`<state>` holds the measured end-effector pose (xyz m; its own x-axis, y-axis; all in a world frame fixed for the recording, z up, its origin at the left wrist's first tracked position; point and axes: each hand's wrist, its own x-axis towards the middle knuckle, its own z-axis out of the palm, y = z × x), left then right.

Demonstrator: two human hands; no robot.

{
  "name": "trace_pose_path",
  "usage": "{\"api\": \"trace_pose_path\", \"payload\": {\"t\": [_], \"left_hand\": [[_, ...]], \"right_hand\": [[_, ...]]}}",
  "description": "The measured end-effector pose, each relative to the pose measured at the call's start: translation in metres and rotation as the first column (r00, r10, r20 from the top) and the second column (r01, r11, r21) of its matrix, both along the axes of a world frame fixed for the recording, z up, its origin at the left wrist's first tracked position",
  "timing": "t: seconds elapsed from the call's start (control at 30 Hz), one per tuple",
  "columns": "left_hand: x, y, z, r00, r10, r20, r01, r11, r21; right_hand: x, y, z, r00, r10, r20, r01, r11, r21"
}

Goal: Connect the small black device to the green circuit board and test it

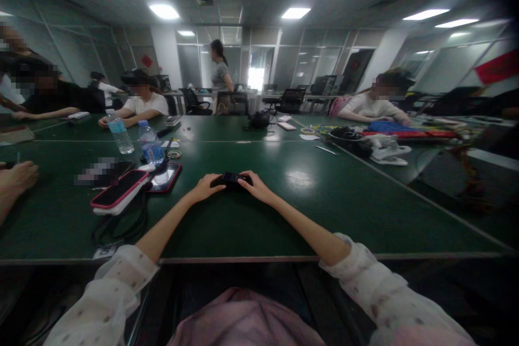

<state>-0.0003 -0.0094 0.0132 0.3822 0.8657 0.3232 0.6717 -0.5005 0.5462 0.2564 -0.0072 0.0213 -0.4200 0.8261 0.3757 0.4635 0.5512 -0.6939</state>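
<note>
A black smartwatch (230,177) with a small rectangular screen and dark strap ends lies across the space between my two hands, at the table's middle. My left hand (207,188) is closed on its left end, thumb in front and fingers behind. On its right end, my right hand (254,186) grips it the same way, with the thumb near the screen. The watch is low over the green table (251,227); I cannot tell whether it touches the surface. Fine details of the watch are too small to make out.
Left of my hands lie a pink-edged phone (120,189), a red-edged tablet (164,178) and black cables (121,221). Two water bottles (151,143) stand behind them. A co-worker's hand (18,178) is at far left. A white pen (326,150) and bags (352,140) lie right.
</note>
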Motion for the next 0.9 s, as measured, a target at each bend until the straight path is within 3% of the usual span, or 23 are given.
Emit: {"api": "trace_pose_path", "payload": {"t": [0.2,0.4,0.5,0.67,0.77,0.9], "left_hand": [[-0.003,0.007,-0.006,1.0,-0.017,0.007,0.017,0.999,0.048],[-0.009,0.01,-0.006,0.995,-0.091,0.049,0.086,0.991,0.1],[-0.011,0.01,-0.006,0.998,-0.062,-0.005,0.062,0.99,0.128],[-0.013,0.004,-0.002,0.98,0.033,-0.198,-0.003,0.988,0.152],[-0.013,0.001,0.0,0.957,0.059,-0.285,-0.016,0.988,0.151],[-0.013,0.0,-0.002,0.936,0.076,-0.343,-0.038,0.993,0.116]], "right_hand": [[0.0,-0.005,-0.002,0.997,0.062,0.047,-0.068,0.986,0.153],[-0.001,-0.005,0.001,0.999,0.05,-0.014,-0.047,0.985,0.167],[0.0,-0.003,0.009,0.992,-0.007,-0.128,0.027,0.988,0.154],[0.012,0.013,0.009,0.931,-0.205,-0.302,0.265,0.949,0.169],[0.021,0.027,-0.001,0.909,-0.334,-0.25,0.388,0.897,0.212],[0.028,0.039,-0.015,0.902,-0.408,-0.138,0.43,0.87,0.239]]}}
